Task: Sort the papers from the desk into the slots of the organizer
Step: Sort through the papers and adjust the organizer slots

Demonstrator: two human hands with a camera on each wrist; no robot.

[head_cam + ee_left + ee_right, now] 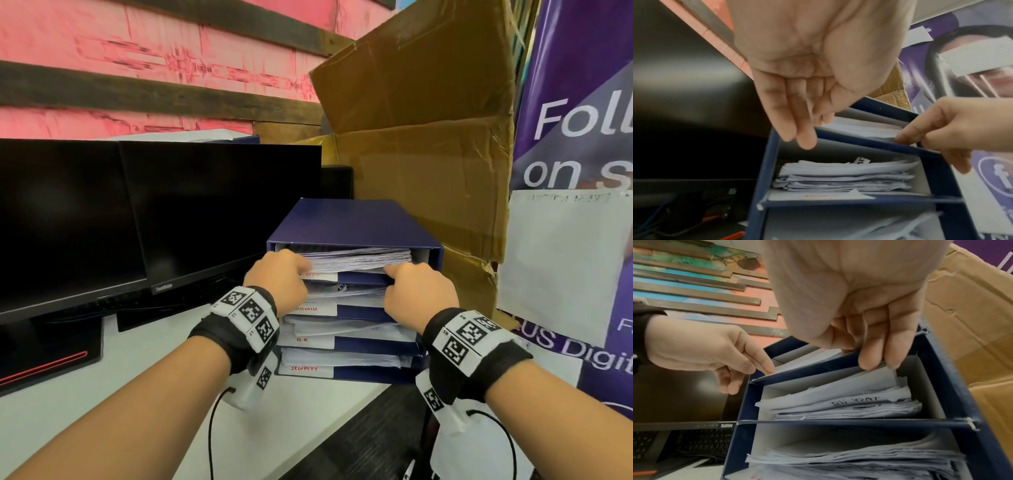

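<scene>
Left hand point(275, 279) and right hand point(423, 293), fingers straight, press the papers point(359, 259); push evenly so they enter the organizer point(346, 219) squarely

Wall point(137, 51): pink-painted boards crossed by dark horizontal slats; the right wrist view also shows blue and green patches.
Desk point(102, 394): white top along the wall.
Left monitor point(68, 222), right monitor point(219, 205): black, dark screens, side by side.
Keyboard point(701, 444): black, below a monitor.
Cardboard box point(428, 137): brown, creased, flaps up, at the back right.
Banner point(582, 85): purple, white lettering, with a white sheet point(561, 257) stuck on it.
Floor point(370, 438): dark carpet beside the desk.
Light: even, indoors.
</scene>
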